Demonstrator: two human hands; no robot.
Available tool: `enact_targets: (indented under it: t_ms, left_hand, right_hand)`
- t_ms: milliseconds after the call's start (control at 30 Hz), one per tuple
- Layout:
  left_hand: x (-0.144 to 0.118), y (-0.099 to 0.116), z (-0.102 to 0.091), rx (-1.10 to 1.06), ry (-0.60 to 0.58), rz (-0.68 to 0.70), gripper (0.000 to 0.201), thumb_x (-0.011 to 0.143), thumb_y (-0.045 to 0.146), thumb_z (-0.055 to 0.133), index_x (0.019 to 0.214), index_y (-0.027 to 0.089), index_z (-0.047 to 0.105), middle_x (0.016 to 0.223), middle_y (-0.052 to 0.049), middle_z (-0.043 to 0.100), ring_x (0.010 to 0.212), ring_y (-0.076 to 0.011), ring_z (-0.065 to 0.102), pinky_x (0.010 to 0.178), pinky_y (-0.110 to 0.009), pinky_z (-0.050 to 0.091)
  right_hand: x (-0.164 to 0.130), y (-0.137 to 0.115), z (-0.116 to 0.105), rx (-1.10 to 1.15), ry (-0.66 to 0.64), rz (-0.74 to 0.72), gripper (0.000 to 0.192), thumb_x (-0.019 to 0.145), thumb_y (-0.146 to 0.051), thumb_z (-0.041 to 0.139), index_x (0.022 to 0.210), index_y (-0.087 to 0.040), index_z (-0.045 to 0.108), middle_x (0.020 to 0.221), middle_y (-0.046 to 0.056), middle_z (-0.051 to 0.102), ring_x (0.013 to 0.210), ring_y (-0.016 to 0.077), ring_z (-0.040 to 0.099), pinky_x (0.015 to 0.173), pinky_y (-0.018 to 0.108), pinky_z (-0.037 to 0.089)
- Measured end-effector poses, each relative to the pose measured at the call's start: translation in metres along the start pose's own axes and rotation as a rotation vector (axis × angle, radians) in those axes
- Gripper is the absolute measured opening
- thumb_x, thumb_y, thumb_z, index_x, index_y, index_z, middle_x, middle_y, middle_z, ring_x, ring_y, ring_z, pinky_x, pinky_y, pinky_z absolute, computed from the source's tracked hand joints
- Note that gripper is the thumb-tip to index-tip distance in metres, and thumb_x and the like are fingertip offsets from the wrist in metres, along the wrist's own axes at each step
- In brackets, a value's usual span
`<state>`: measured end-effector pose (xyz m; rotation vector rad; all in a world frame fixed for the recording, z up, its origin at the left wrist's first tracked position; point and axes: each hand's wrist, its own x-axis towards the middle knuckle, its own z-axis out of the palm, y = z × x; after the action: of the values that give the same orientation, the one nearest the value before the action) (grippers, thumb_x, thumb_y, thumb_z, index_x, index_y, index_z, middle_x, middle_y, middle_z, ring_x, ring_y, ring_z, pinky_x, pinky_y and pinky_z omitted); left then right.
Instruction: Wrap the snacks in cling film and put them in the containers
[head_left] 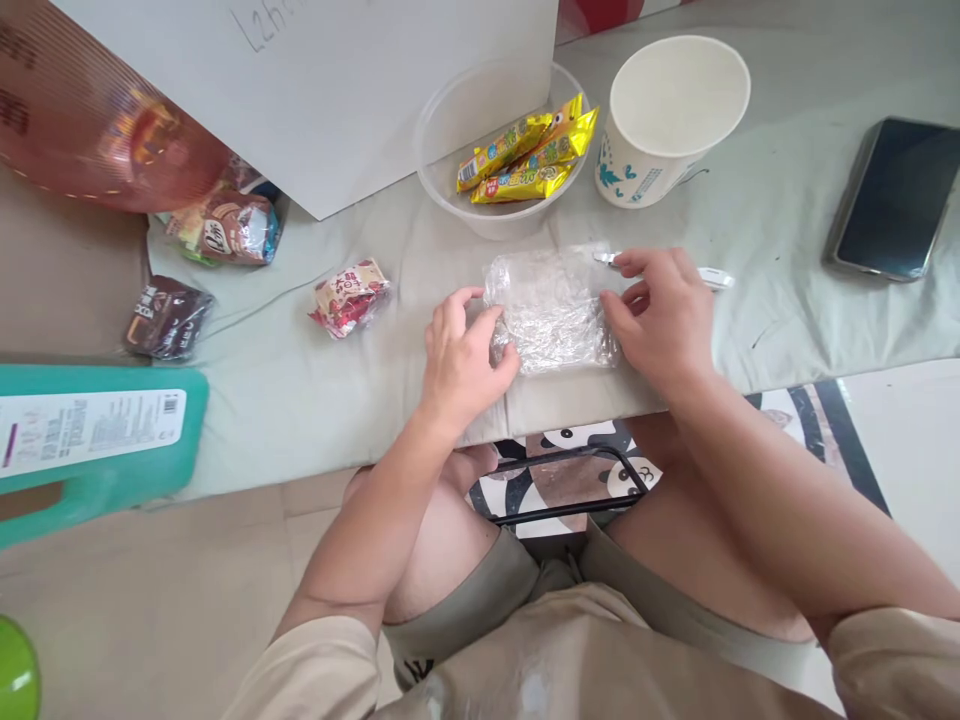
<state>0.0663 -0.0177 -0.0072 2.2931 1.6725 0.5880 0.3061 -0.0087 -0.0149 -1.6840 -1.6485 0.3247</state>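
Observation:
A flat, crumpled sheet of clear plastic wrap [555, 315] lies on the cloth-covered table between my hands. My left hand [465, 350] is at its left edge, thumb and curled fingers pressing on the film. At the right edge is my right hand [667, 315], fingers bent, the thumb against the wrap. A slim white utility knife [718, 278] passes under the right fingers, its blade tip pointing left above the film. The fingers hide the knife's middle.
Beyond the wrap stand a clear plastic bowl [495, 220] with several yellow-wrapped snacks [529, 155] and a white paper cup [652, 150]. A phone [892, 200] lies at right. Leftward are a red-and-cream snack packet [350, 297], a brown packet [166, 317] and a green jug [187, 420].

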Motion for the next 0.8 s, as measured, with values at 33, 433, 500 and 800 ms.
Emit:
enact_targets:
  t_ms: [33,433,500,800]
  left_hand:
    - [0.0,0.0,0.0,0.005,0.005,-0.009,0.034,0.086,0.022,0.065,0.12,0.019,0.071,0.141,-0.017,0.057,0.129,-0.0357,0.057,0.11,-0.057,0.049]
    - [-0.002,-0.005,-0.006,0.013,-0.045,-0.031,0.053,0.072,0.015,0.067,0.124,0.022,0.068,0.146,-0.016,0.055,0.139,-0.0402,0.052,0.117,-0.06,0.043]
    - [-0.003,-0.002,-0.011,0.003,-0.026,0.002,0.056,0.072,0.017,0.067,0.128,0.022,0.067,0.148,-0.016,0.054,0.14,-0.0408,0.051,0.119,-0.061,0.04]
    - [0.0,-0.003,-0.024,-0.046,-0.341,0.317,0.052,0.082,0.028,0.07,0.133,0.023,0.065,0.144,-0.012,0.067,0.143,-0.0361,0.056,0.123,-0.058,0.04]
  right_hand:
    - [0.0,-0.001,-0.002,-0.022,0.018,-0.031,0.025,0.087,-0.024,0.062,0.111,-0.026,0.069,0.107,0.009,0.072,0.075,0.0223,0.069,0.074,0.043,0.059]
    - [-0.014,-0.017,0.005,-0.164,-0.455,-0.408,0.063,0.081,-0.016,0.054,0.142,-0.022,0.062,0.159,0.01,0.056,0.152,0.0389,0.045,0.124,0.063,0.035]
    - [-0.014,-0.016,0.007,-0.195,-0.473,-0.38,0.064,0.08,-0.018,0.054,0.144,-0.022,0.061,0.161,0.011,0.054,0.153,0.0392,0.043,0.125,0.064,0.032]
    - [-0.014,-0.009,-0.002,-0.079,-0.454,-0.46,0.058,0.085,-0.036,0.059,0.142,-0.024,0.06,0.163,0.01,0.052,0.155,0.0393,0.041,0.127,0.062,0.028]
